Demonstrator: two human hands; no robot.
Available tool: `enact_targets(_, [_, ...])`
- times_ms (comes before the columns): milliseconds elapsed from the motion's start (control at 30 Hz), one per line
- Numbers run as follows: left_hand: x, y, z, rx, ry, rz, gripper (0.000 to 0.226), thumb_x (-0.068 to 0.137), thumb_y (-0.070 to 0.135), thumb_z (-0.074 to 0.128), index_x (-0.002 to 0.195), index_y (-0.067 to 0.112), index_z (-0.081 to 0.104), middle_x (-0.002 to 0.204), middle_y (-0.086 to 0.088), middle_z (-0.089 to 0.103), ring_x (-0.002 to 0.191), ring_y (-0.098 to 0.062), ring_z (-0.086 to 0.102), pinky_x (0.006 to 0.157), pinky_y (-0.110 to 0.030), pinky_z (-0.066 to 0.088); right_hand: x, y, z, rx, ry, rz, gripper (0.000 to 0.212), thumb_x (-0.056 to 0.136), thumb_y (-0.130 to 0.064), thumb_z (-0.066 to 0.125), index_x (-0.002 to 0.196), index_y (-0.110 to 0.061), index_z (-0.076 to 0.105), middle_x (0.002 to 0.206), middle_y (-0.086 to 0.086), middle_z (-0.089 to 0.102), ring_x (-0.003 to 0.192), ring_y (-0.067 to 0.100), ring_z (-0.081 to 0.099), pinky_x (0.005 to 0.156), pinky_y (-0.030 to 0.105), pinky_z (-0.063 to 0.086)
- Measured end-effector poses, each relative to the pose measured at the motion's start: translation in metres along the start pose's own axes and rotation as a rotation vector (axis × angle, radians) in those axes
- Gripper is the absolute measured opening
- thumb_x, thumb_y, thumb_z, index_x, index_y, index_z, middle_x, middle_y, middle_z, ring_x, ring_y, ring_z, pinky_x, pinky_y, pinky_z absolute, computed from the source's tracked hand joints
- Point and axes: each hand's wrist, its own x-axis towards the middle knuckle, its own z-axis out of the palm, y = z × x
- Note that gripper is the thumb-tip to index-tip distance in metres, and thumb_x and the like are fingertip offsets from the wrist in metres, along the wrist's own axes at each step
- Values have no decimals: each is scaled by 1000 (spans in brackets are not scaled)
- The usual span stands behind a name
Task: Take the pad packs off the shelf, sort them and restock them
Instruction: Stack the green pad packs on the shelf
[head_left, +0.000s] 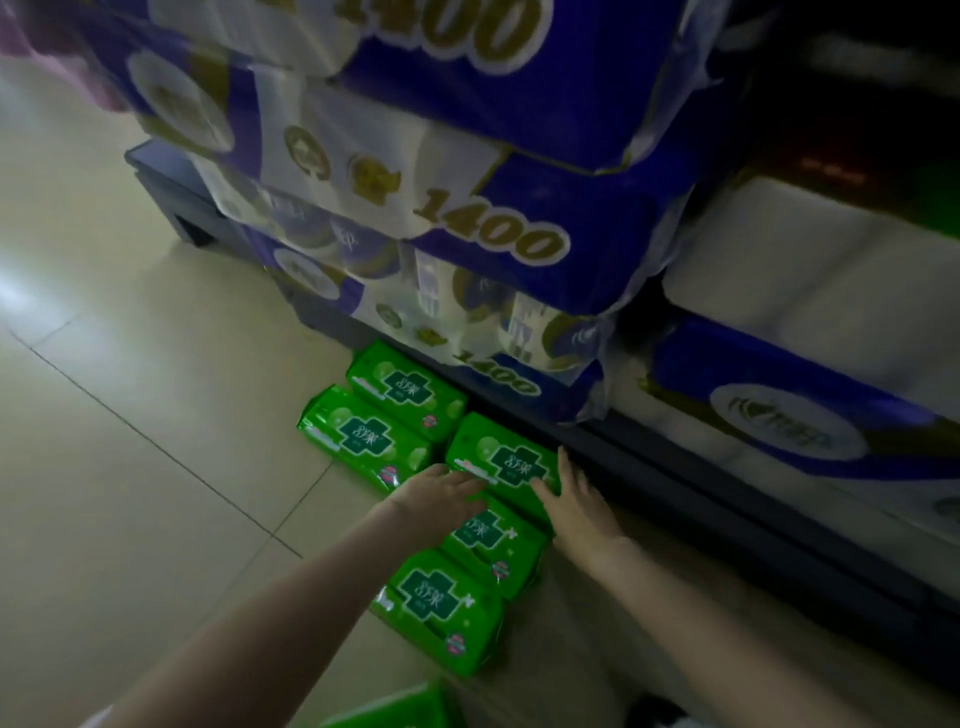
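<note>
Both hands flat, fingers straight — left hand (441, 491) at 9 o'clock, right hand (574, 499) at 3 o'clock of a green pack (506, 460) (on the floor (156, 415)).

Blue-and-white tissue roll bundles (467, 223) marked "1400" stack on a dark low shelf (727, 499), above and beyond the fingers. Pale tiled floor (130, 415) spreads to their left.
</note>
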Motion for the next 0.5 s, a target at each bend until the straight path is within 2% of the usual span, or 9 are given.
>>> enact_targets(133, [25, 15, 9, -53, -67, 2, 90, 82, 25, 70, 148, 10, 11, 156, -14, 8, 144, -28, 13, 118, -38, 12, 9, -7, 16, 57, 59, 74, 75, 92, -3, 51, 149, -30, 10, 154, 25, -7, 141, 41, 5, 99, 36, 40])
enact_targets(200, [33, 14, 10, -51, -79, 13, 98, 76, 30, 74, 147, 9, 10, 155, -13, 13, 144, -27, 12, 118, -39, 8, 11, -7, 16, 22, 72, 85, 71, 92, -9, 52, 147, -29, 13, 150, 28, 11, 137, 41, 15, 96, 35, 41])
enact_targets(267, [36, 8, 11, -54, -75, 30, 102, 73, 35, 76, 147, 11, 10, 153, -12, 19, 143, -28, 17, 118, -40, 10, 9, -5, 14, -22, 74, 97, 66, 89, -20, 57, 143, -26, 20, 138, 24, 31, 126, 36, 30, 94, 35, 38])
enact_targets(367, [36, 0, 17, -84, -48, 38, 98, 75, 36, 74, 148, 16, 12, 152, -11, 24, 141, -29, 22, 117, -41, 15, -5, 0, 4, -58, 4, 128, 67, 84, -33, 62, 138, -25, 24, 128, 20, 42, 116, 32, 38, 92, 37, 35])
enact_targets(500, [36, 15, 16, 2, -55, 2, 84, 87, 16, 62, 149, 16, 5, 151, -15, 21, 140, -32, 21, 117, -48, 11, -35, 12, -25, -74, -57, 138, 68, 81, -46, 63, 136, -25, 28, 130, 17, 46, 120, 33, 35, 96, 39, 32])
